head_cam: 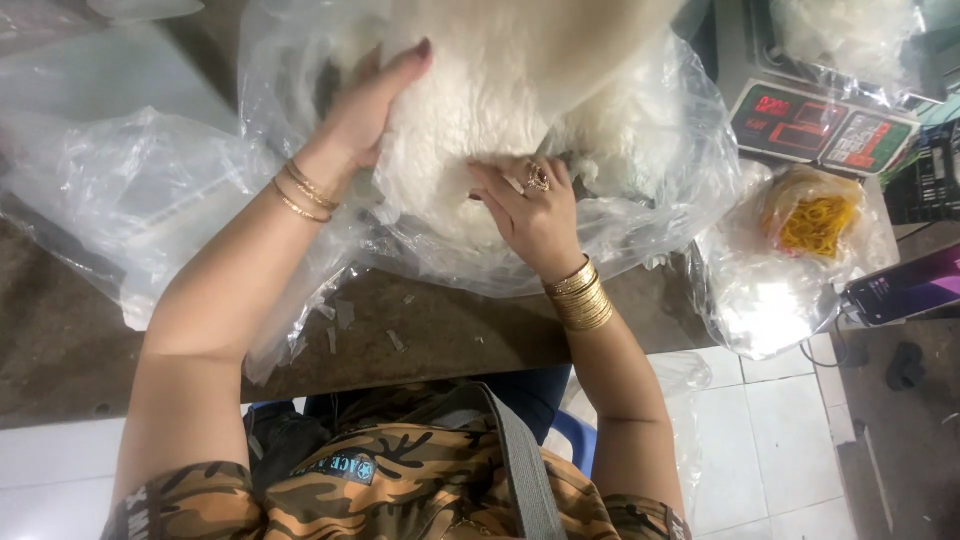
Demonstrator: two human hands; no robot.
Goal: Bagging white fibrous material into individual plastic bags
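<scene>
A camouflage-print top [400,490] fills the bottom edge. Beyond it, on a rough brown table [60,340], a soft white mound of noodles [500,90] sits in a crinkled clear plastic bag [660,190]. The left hand [365,110] lies flat against the mound, fingers spread. The right hand [530,205] presses its front, fingertips curled in, gripping nothing visible.

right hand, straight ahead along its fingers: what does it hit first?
The right hand points up and left in the picture, fingertips already at the white noodle mass inside the clear plastic bag. Going on, it would likely press into those noodles first; depth is hard to judge.
</scene>
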